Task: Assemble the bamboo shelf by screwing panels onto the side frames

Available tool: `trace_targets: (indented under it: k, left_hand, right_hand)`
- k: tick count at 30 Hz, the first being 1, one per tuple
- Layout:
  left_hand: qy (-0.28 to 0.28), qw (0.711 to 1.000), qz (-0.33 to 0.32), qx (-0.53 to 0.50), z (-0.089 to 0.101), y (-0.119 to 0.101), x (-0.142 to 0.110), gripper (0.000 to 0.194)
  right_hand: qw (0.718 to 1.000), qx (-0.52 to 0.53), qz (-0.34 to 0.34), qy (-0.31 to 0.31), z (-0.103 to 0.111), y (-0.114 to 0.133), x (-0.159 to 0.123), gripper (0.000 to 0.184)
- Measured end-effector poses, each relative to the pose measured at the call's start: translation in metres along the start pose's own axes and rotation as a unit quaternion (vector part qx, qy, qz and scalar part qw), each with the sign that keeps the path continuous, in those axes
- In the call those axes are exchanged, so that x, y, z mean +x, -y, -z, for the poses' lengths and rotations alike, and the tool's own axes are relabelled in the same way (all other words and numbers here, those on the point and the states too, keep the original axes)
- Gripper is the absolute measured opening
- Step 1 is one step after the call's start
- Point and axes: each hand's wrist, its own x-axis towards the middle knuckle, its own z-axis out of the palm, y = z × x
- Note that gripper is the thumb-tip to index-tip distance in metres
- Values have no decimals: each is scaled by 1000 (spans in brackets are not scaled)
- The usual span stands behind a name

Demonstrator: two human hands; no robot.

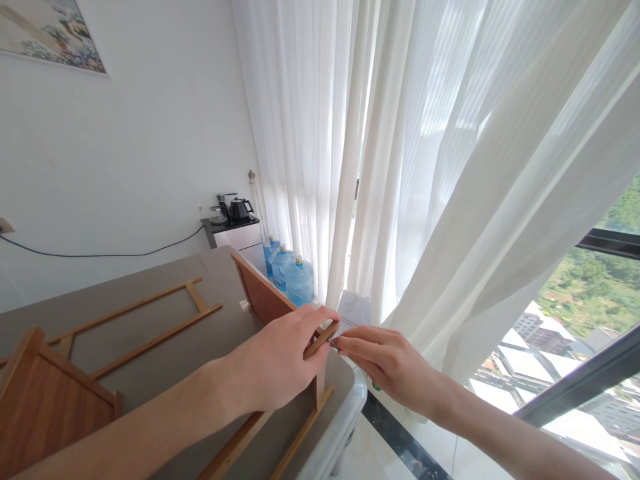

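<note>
Head view. The left hand point(280, 357) reaches in from about 8 o'clock, forearm stretched low over the grey table point(165, 363), wrist straight, back of the hand up. Its fingers are curled down over the top corner of a wooden frame point(265, 300) that stands upright at the table's near right corner; the thumb side presses against the frame's light-coloured rail point(321, 339), so this hand is closed on the frame.

The right hand point(387, 363) comes in from about 4 o'clock, forearm off the table and over the floor, fingers extended and pinched together at their tips. Something small and thin sits at those tips, right against the rail's end; what it is cannot be made out. The two hands almost meet at the rail.

The frame stands at the table's rounded edge point(350, 413), with its lower rails running toward 6 o'clock. At 9 o'clock a ladder-like wooden side piece point(150, 320) lies flat, and a wooden panel point(45, 400) sits at 8 o'clock, both well apart from the hands. White curtains point(450, 167) hang just beyond the right hand from 12 to 3 o'clock. Water bottles point(300, 280) stand on the floor behind the frame.
</note>
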Motion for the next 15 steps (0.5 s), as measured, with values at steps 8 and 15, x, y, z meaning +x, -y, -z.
trace_targets:
  k: [8,15]
  left_hand:
    - [19,1000,15,-10,5,-7,-2,30]
    - [22,1000,7,-15,7,-9,-3,30]
  right_hand:
    - [985,-159,67,24,14,7,6,26]
    - [979,-188,56,60,18,11,10,28]
